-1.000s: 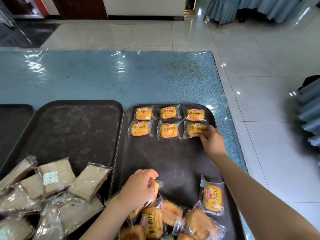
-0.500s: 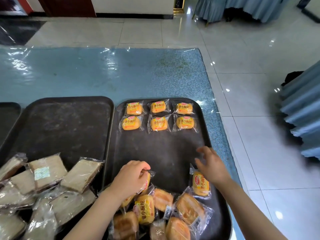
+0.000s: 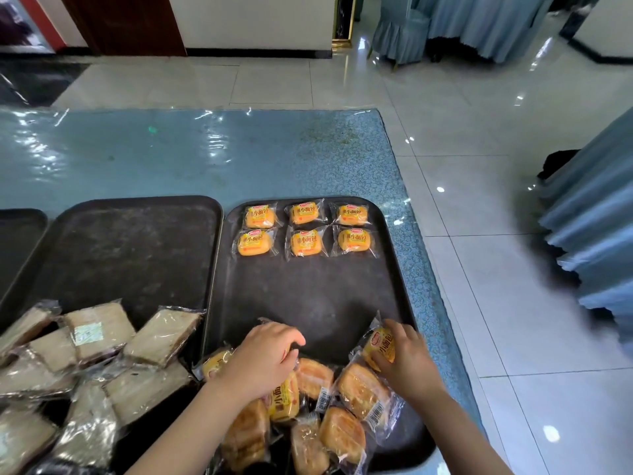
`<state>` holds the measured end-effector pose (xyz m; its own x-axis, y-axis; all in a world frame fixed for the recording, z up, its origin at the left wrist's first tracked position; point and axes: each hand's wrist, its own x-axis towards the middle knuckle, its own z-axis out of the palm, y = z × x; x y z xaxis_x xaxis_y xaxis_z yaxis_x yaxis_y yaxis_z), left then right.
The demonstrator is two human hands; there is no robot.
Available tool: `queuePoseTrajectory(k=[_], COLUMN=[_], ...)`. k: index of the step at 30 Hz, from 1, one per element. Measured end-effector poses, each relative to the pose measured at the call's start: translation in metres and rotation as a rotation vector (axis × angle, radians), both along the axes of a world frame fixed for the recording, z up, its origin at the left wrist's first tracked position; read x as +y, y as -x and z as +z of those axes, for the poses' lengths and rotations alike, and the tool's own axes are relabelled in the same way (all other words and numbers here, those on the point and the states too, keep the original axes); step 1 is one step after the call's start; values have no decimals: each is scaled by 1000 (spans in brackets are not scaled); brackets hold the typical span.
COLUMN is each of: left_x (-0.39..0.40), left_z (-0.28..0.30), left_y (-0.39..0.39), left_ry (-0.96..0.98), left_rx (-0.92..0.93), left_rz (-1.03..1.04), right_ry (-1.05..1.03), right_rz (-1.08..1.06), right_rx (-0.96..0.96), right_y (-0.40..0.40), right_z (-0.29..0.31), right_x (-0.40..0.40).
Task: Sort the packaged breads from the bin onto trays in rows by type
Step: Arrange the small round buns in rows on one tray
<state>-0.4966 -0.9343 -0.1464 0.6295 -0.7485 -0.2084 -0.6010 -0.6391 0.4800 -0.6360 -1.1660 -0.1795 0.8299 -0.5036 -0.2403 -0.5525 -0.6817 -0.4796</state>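
Several small yellow packaged breads (image 3: 306, 229) lie in two neat rows at the far end of the right dark tray (image 3: 308, 296). A loose pile of yellow and brown packaged breads (image 3: 342, 406) covers that tray's near end. My left hand (image 3: 262, 358) is curled over a yellow packet (image 3: 214, 363) at the pile's left, most of the packet hidden beneath it. My right hand (image 3: 406, 361) grips another yellow packet (image 3: 378, 344) at the pile's right edge.
The middle dark tray (image 3: 133, 248) carries a heap of pale sliced breads in clear wrap (image 3: 99, 354) at its near end. A third tray (image 3: 17, 234) shows at the far left. The table edge (image 3: 431, 303) runs close along the right tray, with tiled floor beyond.
My right hand left the far rows, came back to the near pile and closed on a yellow packet at the tray's right edge. My left hand stayed on its packet.
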Motion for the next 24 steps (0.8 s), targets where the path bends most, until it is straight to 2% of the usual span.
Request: queuePoseTrajectory(k=[3,8,12,16,24], left_x=[0,2,3,6,33], left_z=[0,6,18,26,19], left_y=[8,20,30,32,7], left_ry=[-36,79,315,594,805], left_rx=[-19,55,293,560,688], left_rz=[-44,2,127,320,619], right_ry=[-65,-94,-162,-154,-150], right_rz=[-108,-213,-163,-118,228], right_rx=[-21,-284,-414,-412,-432], right_y=[-5,-21,-36,-50,-75], right_z=[2,28,57,65,54], right_x=[-3,7,42,72,119])
